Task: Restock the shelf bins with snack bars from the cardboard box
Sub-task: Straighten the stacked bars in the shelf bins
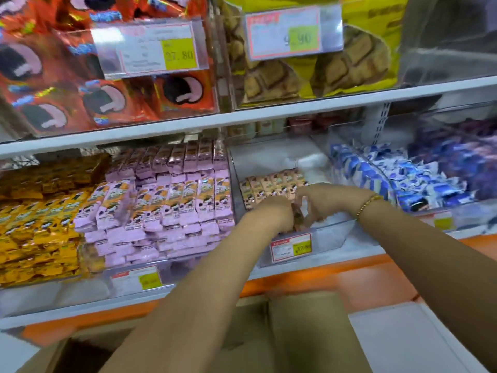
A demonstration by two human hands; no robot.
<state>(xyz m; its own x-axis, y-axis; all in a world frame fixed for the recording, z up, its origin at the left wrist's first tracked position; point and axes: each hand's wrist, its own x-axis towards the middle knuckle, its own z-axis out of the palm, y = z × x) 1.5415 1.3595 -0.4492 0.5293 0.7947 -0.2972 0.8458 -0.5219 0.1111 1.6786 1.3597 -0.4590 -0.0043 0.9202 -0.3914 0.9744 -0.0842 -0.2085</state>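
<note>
Two full bins stood at the left, yellow bars (pixel 32 224) and then pink bars (pixel 174 200). Next came the clear bin (pixel 330 230), where the left hand (pixel 271 212) and right hand (pixel 322 203) each curled their fingers round one small bundle of snack bars (pixel 297 218) low at its front, just before a single peach row (pixel 271 184) of roughly eight. Squeezed unevenly, the bundle could fan out and topple that row. Blue packs (pixel 403 181) lay rightmost; one cardboard box (pixel 295 319) sat below.
</note>
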